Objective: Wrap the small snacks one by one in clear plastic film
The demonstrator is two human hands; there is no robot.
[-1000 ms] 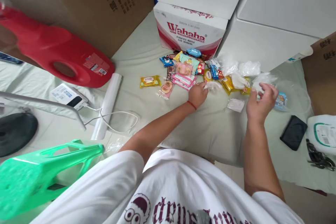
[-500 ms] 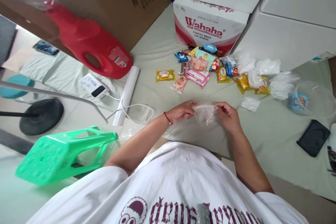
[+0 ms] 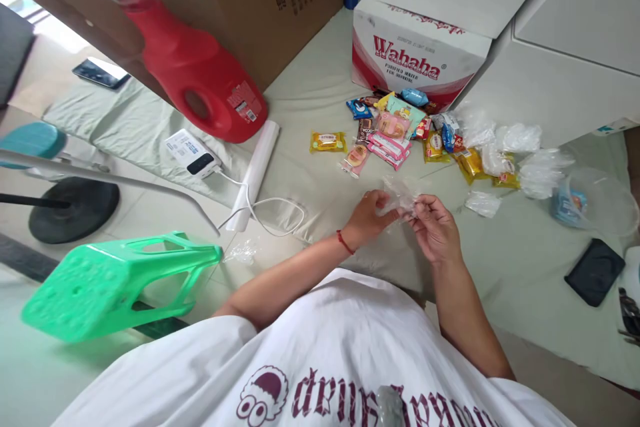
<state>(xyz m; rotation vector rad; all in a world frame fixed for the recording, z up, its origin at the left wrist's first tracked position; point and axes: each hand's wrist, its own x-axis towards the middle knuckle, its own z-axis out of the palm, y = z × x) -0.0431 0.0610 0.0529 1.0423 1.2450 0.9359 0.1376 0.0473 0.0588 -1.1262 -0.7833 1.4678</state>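
Your left hand (image 3: 369,215) and your right hand (image 3: 434,230) are both raised close together above the pale green sheet (image 3: 310,97), and between them you hold a small clear plastic bag (image 3: 400,195). The fingers of each hand are pressed together on the thin film, the left pinching one edge and the right pinching the other, so the bag is crumpled and lifted off the sheet, just in front of your chest. It looks to me that you are at the step of opening the bag, rubbing the two layers to separate the mouth; I cannot tell if the mouth is already open, because the plastic is too transparent. Beyond your hands lies the pile of snack packets (image 3: 387,133), well apart from the bag, with one yellow packet (image 3: 328,141) alone to its left and more clear bags (image 3: 530,163) to its right. For the next move I think you need one hand free, so keep the mouth wide with the other and do not let the film close again. The packets are light and slippery, so a firm pinch is needed
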